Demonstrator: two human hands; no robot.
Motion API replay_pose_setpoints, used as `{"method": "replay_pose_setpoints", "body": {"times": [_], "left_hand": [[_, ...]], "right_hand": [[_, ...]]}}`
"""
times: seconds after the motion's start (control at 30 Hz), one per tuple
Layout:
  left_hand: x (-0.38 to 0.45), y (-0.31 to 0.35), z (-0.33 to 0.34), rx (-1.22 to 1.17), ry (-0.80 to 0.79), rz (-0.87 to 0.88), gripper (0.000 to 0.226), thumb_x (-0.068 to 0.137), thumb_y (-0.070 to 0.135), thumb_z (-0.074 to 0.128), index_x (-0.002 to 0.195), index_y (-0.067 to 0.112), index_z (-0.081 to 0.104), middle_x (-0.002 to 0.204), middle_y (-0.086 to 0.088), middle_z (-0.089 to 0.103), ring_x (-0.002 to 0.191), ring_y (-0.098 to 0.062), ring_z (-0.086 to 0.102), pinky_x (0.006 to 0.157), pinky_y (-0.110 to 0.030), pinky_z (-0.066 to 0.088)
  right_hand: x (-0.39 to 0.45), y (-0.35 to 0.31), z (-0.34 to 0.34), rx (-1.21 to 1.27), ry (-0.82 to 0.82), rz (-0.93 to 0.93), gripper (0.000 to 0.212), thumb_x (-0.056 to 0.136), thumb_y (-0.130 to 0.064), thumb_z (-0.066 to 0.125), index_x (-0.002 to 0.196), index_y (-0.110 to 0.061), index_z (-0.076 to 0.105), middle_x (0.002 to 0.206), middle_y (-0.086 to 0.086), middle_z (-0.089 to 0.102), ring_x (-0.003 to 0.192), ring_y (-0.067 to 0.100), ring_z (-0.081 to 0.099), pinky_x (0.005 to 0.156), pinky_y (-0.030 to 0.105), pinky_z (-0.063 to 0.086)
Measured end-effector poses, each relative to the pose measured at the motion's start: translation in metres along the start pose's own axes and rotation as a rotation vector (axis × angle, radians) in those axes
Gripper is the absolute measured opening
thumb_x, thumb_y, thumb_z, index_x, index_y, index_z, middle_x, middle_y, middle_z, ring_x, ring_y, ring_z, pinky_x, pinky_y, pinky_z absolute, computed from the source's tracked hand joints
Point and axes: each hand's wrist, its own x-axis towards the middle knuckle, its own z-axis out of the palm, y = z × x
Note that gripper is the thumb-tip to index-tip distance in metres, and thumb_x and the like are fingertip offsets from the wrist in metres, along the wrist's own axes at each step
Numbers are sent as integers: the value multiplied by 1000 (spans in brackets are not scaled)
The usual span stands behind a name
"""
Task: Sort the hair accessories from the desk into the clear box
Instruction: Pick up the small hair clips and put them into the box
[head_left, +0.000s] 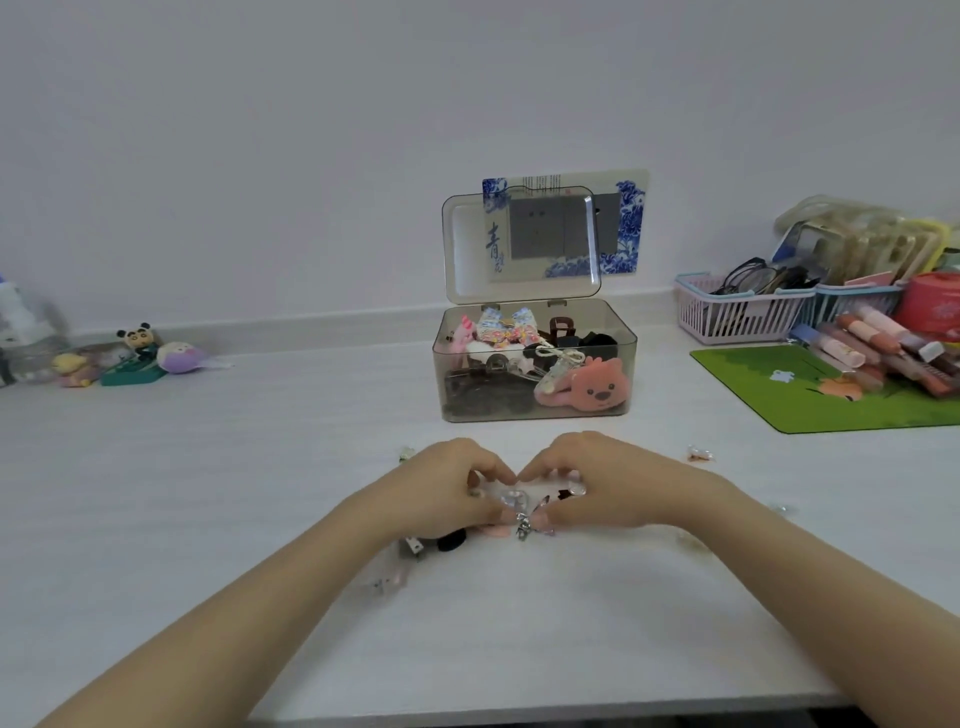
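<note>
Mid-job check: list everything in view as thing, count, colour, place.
clear box: one, lid open, desk centre, holds accessories
pink bear clip: one, inside box, front right
loose accessories: small pile, silver, pink, black, between the hands
small clips: a few, scattered right and left of the hands
toy figures: several, far left
green mat: one, right
baskets: two, pink and blue, far right
left hand: on pile
right hand: on pile

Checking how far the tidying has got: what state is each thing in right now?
Clear box: lid up, partly filled with hair accessories.
Left hand: cupped around the small pile of clips on the desk.
Right hand: cupped around the same pile.
Small clip: loose on the desk.
</note>
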Motion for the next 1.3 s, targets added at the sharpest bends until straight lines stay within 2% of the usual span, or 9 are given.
{"method": "replay_pose_setpoints", "body": {"times": [0.17, 0.33, 0.43, 0.67, 0.87, 0.97, 1.1, 1.17, 1.3], "left_hand": [[6, -3, 8, -74, 75, 38, 28, 78, 30, 73, 105, 29, 70, 85, 14, 57, 74, 0, 53, 69, -15, 42], [9, -3, 11, -445, 6, -31, 16, 78, 9, 74, 93, 14, 72, 76, 0, 61, 69, -21, 74, 78, -41, 60], [11, -3, 12, -480, 37, -44, 18, 77, 9, 75, 93, 15, 70, 73, 2, 59, 67, -23, 74, 76, -44, 59], [12, -7, 11, -561, 78, -90, 22, 79, 8, 74, 99, 12, 67, 79, 2, 59, 62, -21, 74, 49, -14, 50], [13, -8, 11, -603, 78, -89, 21, 79, 11, 74, 98, 15, 65, 80, 3, 59, 60, -23, 73, 51, -16, 50], [14, -8, 12, -574, 73, -81, 22, 79, 12, 74, 98, 16, 65, 78, 5, 58, 64, -25, 74, 71, -34, 56], [15, -7, 13, -515, 56, -85, 22, 80, 13, 73, 99, 19, 64, 82, 6, 55, 66, -23, 74, 71, -32, 55], [14, -6, 12, -475, 36, -83, 26, 80, 16, 73, 103, 24, 63, 88, 6, 54, 65, -20, 74, 76, -32, 56], [16, 1, 12, -325, 7, -40, 35, 75, 32, 77, 107, 32, 64, 97, 9, 50, 75, -20, 72, 69, -27, 60]], "right_hand": [[-6, 1, 8, 64, 107, 22, 41, 77, -52, 64, 115, -37, 61, 111, -11, 55, 100, 7, 48, 82, 21, 39], [-14, -1, 15, 64, 140, 29, 48, 73, -52, 69, 117, -33, 61, 111, -9, 52, 105, 6, 43, 88, 21, 38], [-12, -6, 15, 81, 229, 43, 29, 75, -41, 72, 100, -28, 68, 103, -4, 57, 96, 10, 52, 83, 23, 43], [-9, -5, 16, 73, 299, 36, 18, 82, -30, 67, 96, -18, 70, 97, 0, 62, 90, 12, 53, 80, 23, 43], [-5, -1, 16, 87, 346, 54, 15, 84, -31, 66, 92, -18, 69, 90, -5, 62, 79, 7, 53, 70, 11, 39], [-4, -3, 9, 384, 438, 202, 13, 84, -29, 65, 84, -17, 70, 80, -9, 65, 65, 2, 54, 58, 4, 40], [-3, -1, -6, 1590, 237, 395, 21, 94, -19, 52, 84, -3, 60, 77, 7, 58, 63, 14, 52, 51, 18, 45], [-5, 3, -10, 2013, 107, 515, 22, 94, -17, 42, 87, -1, 55, 79, 14, 58, 67, 19, 54, 46, 19, 47], [-5, 7, -11, 2268, 70, 546, 28, 93, -18, 34, 93, 2, 54, 70, 17, 56, 68, 21, 52, 37, 18, 43]]}}
